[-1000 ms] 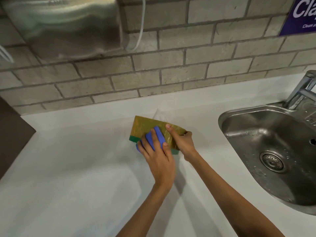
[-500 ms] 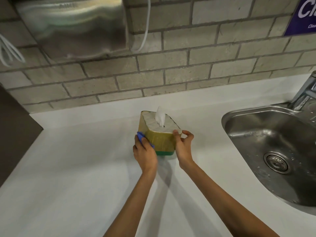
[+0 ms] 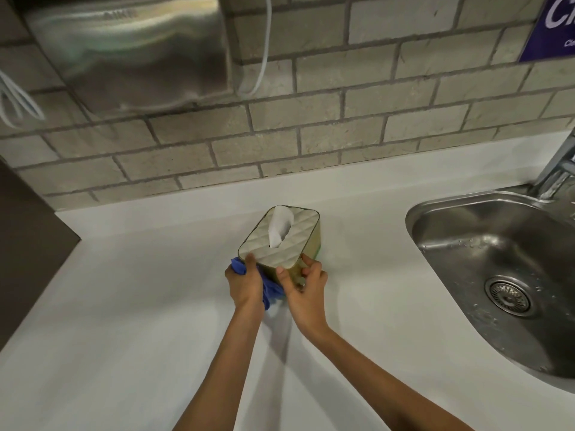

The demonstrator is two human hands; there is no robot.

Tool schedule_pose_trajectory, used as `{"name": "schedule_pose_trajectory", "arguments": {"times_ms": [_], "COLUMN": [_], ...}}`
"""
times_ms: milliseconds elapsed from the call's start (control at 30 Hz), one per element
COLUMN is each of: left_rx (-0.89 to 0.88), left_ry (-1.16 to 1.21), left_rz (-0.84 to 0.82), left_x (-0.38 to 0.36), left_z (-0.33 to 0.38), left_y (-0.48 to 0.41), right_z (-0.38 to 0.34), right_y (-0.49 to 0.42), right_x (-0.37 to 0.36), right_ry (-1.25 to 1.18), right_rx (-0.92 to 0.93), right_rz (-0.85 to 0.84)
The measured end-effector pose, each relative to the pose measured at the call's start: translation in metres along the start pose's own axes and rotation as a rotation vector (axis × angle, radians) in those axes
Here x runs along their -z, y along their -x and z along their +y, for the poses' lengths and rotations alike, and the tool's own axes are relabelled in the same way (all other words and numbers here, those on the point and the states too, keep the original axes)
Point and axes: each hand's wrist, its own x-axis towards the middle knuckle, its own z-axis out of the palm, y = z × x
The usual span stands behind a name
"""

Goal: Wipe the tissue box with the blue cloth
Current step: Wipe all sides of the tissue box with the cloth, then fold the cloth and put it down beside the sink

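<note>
The tissue box [image 3: 295, 236] is gold-sided with a quilted pale top, and a white tissue sticks up from its slot. It stands upright on the white counter [image 3: 124, 306]. My left hand [image 3: 244, 283] is closed on the bunched blue cloth [image 3: 270, 287] and presses it against the box's near left corner. Gripping the near right side of the box, my right hand [image 3: 306, 290] has its thumb and fingers on the gold face. Most of the cloth is hidden between my hands.
A steel sink [image 3: 497, 275] with a drain is set into the counter at the right, and a tap [image 3: 557, 172] rises at its back. A steel hand dryer [image 3: 130, 48] hangs on the brick wall above. A dark panel [image 3: 28, 244] borders the counter's left side.
The box was tipped over on its side a second ago and now stands upright with its top facing up. My left hand moved the cloth from the box's underside to its near corner.
</note>
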Motion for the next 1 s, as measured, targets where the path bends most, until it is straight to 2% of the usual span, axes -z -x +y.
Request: {"name": "schedule_pose_trajectory", "arguments": {"times_ms": [133, 367, 433, 567, 700, 800, 867, 1000], "left_rx": [-0.033, -0.061, 0.009, 0.299, 0.395, 0.458, 0.494, 0.445], "left_ry": [-0.057, 0.006, 0.097, 0.396, 0.411, 0.454, 0.468, 0.383], "left_rz": [0.042, -0.046, -0.120, -0.353, -0.523, -0.693, -0.806, -0.905], "left_x": [0.005, 0.016, 0.024, 0.041, 0.048, 0.048, 0.048, 0.049], "left_z": [0.003, 0.011, 0.013, 0.010, 0.000, -0.003, -0.005, -0.012], "left_y": [-0.005, 0.002, 0.005, 0.014, 0.031, 0.043, 0.047, 0.054], "right_z": [0.003, -0.004, -0.008, -0.012, -0.021, -0.033, -0.040, -0.051], "right_y": [0.005, 0.002, -0.001, 0.003, 0.015, 0.020, 0.022, 0.022], "right_x": [-0.008, -0.010, -0.002, 0.021, 0.042, 0.056, 0.066, 0.086], "right_ry": [0.028, 0.073, 0.051, 0.081, 0.208, 0.420, 0.479, 0.605], "right_rx": [-0.001, -0.037, -0.070, -0.082, 0.006, 0.174, 0.256, 0.311], "right_rz": [-0.047, -0.203, -0.242, -0.297, -0.404, -0.456, -0.474, -0.491]}}
